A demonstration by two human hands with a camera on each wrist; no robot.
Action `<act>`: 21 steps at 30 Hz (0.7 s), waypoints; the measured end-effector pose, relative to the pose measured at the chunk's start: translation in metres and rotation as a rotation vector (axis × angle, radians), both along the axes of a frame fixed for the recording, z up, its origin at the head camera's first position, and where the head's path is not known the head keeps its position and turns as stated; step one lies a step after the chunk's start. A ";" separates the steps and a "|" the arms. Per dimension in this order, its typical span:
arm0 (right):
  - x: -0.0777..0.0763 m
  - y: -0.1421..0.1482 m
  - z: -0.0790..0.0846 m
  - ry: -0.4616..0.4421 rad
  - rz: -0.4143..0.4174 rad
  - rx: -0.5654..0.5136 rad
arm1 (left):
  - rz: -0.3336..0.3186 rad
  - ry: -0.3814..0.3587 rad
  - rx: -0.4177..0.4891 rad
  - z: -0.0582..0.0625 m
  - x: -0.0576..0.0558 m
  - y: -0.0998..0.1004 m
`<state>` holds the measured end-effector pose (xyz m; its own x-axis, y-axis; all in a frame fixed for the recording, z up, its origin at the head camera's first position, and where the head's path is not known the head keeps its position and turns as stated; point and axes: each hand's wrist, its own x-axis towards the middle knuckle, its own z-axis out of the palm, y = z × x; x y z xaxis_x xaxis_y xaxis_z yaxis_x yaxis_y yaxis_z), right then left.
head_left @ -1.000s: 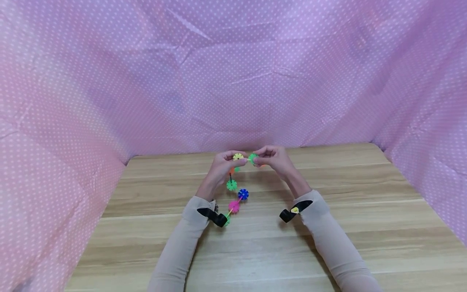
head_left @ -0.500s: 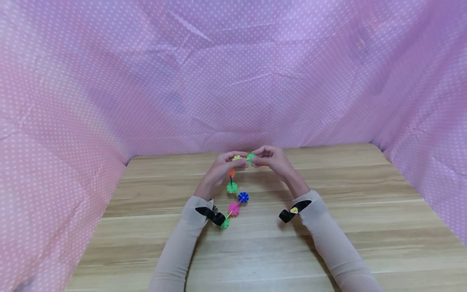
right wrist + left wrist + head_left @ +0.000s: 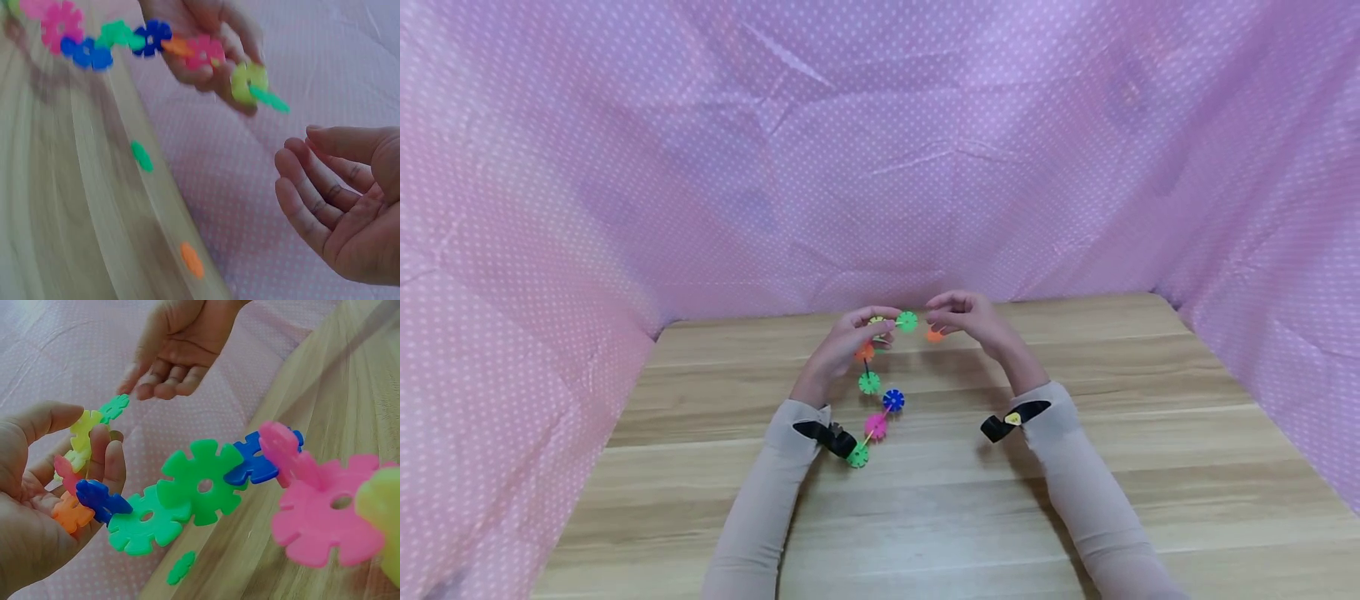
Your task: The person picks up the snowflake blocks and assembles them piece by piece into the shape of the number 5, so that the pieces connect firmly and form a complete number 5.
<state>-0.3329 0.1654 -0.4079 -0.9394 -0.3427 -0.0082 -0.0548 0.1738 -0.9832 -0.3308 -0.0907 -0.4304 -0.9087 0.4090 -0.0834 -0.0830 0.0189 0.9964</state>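
Observation:
A chain of notched plastic snowflake discs [image 3: 203,481] in green, blue, pink, orange and yellow hangs from my left hand [image 3: 842,343]. Thumb and fingers of that hand pinch it near its upper end, at a yellow disc [image 3: 81,428]. A green disc [image 3: 907,322] sticks out past the fingertips as the end of the chain. My right hand [image 3: 976,323] is apart from the chain, its fingers loosely bent and nothing between them, as the right wrist view shows. In the head view a loose orange disc [image 3: 934,335] shows just under its fingertips.
A loose green disc [image 3: 142,155] lies on the wooden table [image 3: 1075,467] near its far edge, with the orange disc farther along. Pink dotted cloth [image 3: 880,167] hangs behind the table and at both sides. Black straps [image 3: 1015,421] circle both wrists.
My right hand has let go of the green end disc and drawn away to the right. The left hand has shifted slightly left, carrying the chain along.

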 end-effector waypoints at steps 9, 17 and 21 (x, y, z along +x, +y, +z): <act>-0.021 0.015 -0.018 -0.017 0.019 0.235 | -0.021 0.027 0.061 0.002 -0.001 -0.004; -0.037 0.018 -0.036 -0.044 0.125 0.408 | -0.019 0.017 0.076 0.002 0.000 -0.005; -0.038 0.018 -0.038 0.017 0.164 0.439 | -0.017 0.011 0.073 0.002 0.000 -0.005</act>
